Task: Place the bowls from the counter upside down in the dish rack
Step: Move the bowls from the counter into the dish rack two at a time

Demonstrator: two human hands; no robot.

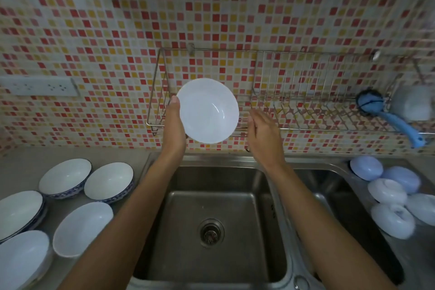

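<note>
My left hand (173, 122) grips a plain white bowl (208, 110) by its left rim, with the hollow side facing me. The bowl is raised in front of the left end of the wire dish rack (294, 101) on the tiled wall. Just right of the bowl, my right hand (263, 134) is held up with its fingers apart and nothing in them. Several more white bowls wait right side up on the counter at the lower left, among them two blue-patterned bowls (66, 178) (109, 182) and a plain bowl (82, 228).
A steel sink (211, 219) lies directly below my arms. A blue dish brush (386, 115) and a pale cup (412, 105) occupy the rack's right end. Several pale blue and white lids or dishes (388, 190) are piled at the sink's right side. A socket strip (40, 87) is mounted left.
</note>
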